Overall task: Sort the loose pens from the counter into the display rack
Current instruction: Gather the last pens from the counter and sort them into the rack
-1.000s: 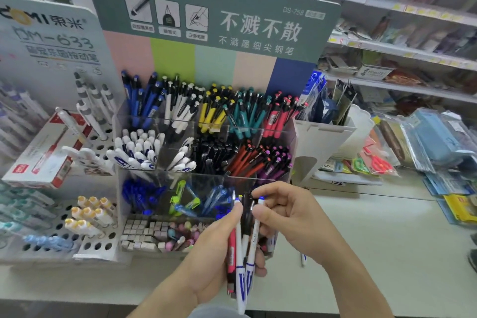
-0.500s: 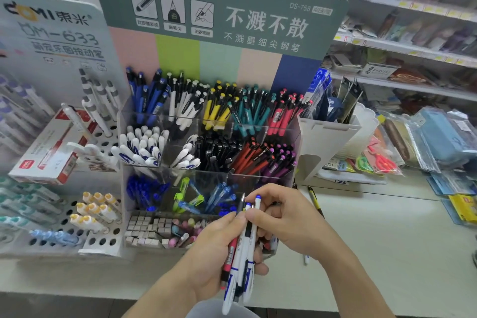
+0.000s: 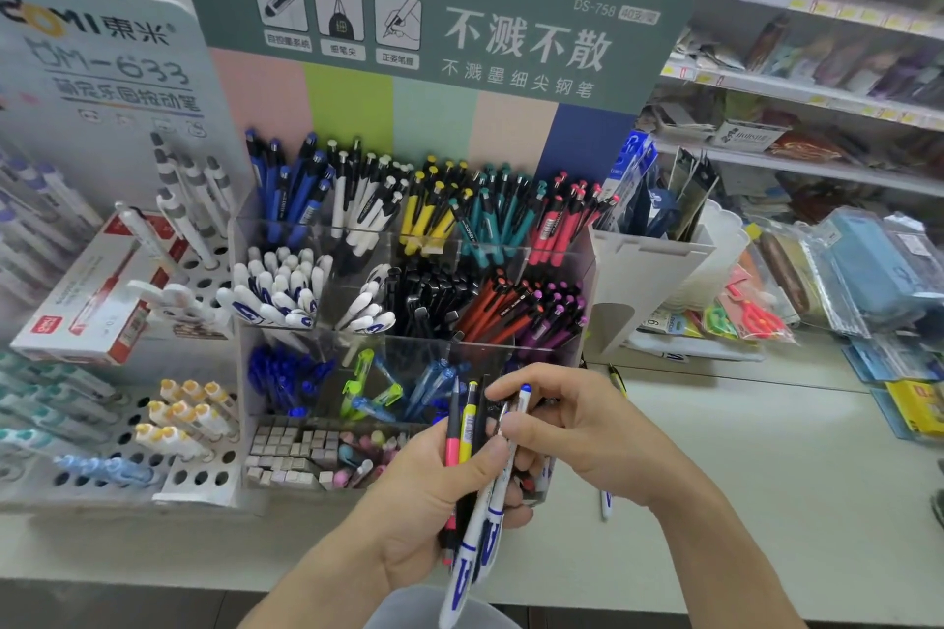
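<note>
My left hand (image 3: pixel 434 501) grips a bundle of pens (image 3: pixel 467 490) upright in front of the display rack: a red one, a yellow one, black ones and white ones with blue print. My right hand (image 3: pixel 567 419) pinches the top of a white pen with a blue cap (image 3: pixel 518 416) in that bundle. The clear display rack (image 3: pixel 582 271) stands right behind, its compartments full of pens sorted by colour. One white-and-blue pen (image 3: pixel 606 506) lies loose on the counter under my right wrist. A yellow-and-black pen (image 3: pixel 616 379) lies by the rack's right side.
A white peg-hole stand (image 3: pixel 199 475) with capped pens sits left of the rack. A red-and-white box (image 3: pixel 97 291) lies further left. A white holder (image 3: pixel 659 261) and packaged goods (image 3: pixel 868 281) stand right. The pale counter (image 3: pixel 766 501) runs rightward; shelves fill the back.
The bundle has spread so red and yellow pens show at its top. My right hand's fingers have shifted slightly on the white blue-capped pen. The view has tilted a little.
</note>
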### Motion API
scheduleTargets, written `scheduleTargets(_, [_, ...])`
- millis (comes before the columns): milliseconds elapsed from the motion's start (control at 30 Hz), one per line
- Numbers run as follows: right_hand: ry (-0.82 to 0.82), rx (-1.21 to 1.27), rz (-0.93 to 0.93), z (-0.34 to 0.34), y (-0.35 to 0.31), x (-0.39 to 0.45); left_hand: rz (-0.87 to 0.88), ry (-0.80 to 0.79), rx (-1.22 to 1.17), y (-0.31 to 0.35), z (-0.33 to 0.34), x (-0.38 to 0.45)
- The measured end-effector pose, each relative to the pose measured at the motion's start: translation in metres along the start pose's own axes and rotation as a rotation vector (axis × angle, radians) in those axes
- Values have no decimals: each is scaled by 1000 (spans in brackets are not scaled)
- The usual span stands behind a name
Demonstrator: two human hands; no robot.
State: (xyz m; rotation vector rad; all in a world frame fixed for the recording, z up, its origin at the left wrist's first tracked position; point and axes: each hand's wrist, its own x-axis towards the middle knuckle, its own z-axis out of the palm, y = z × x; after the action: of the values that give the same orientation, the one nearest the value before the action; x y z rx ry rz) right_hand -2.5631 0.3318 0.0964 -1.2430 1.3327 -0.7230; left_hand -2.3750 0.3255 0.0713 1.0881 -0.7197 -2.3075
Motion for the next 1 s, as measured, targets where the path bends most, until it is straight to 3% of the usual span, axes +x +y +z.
scheduleTargets(367, [71, 134, -47, -16, -3, -9, 30, 39, -23, -1, -5, 5])
scheduleTargets(533, [390, 314, -112, -38, -3, -20, 110, 143, 112, 0, -9, 2])
scheduleTargets(667, [556, 579, -112, -34, -4, -21, 170, 181, -48, 6, -8, 1])
scheduleTargets(833, [550, 780, -100, 20, -14, -17, 342, 239, -58, 17, -5, 0])
scheduleTargets(1000, [433, 773, -80, 75, -9, -14, 450, 266, -191, 32, 0, -4])
